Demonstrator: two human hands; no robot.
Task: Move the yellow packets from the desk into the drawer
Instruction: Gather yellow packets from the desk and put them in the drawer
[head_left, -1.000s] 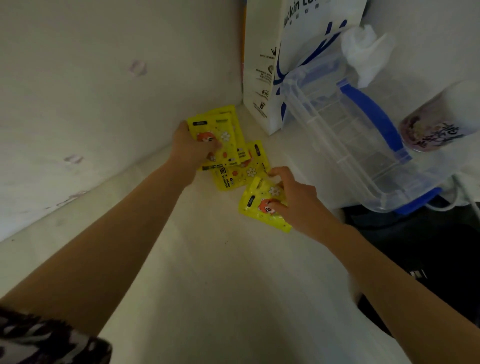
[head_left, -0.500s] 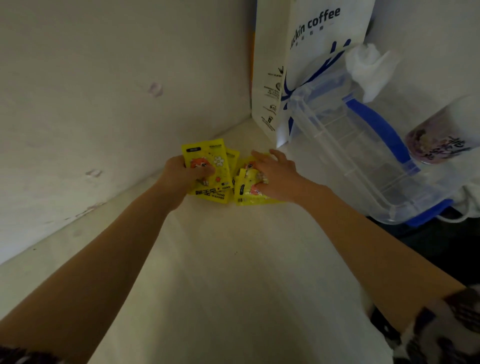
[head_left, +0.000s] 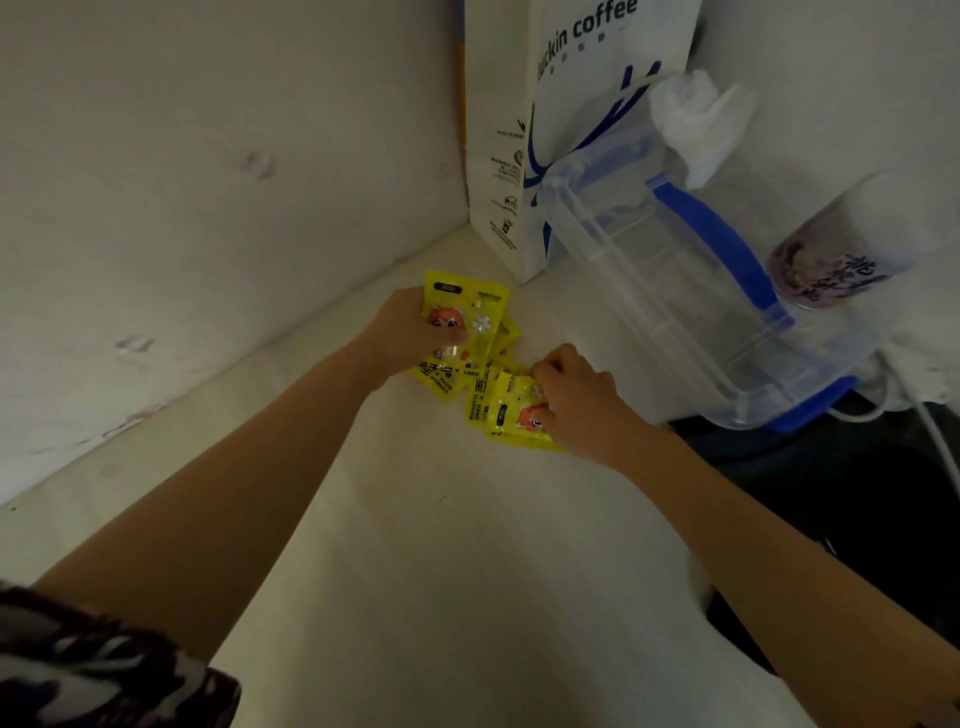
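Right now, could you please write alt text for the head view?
Two bare hands gather yellow packets on a pale desk: the left hand grips several packets, the right hand pinches another packet. A paper coffee bag and clear plastic box stand behind.

Dim yellowish indoor light, soft focus, wide-angle bending at edges

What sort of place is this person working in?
Probably a home or dorm desk corner. A white paper coffee-shop bag stands against the wall, a clear plastic storage box with blue handles leans beside it, and both hands gather yellow hand-warmer packets off the pale desktop.
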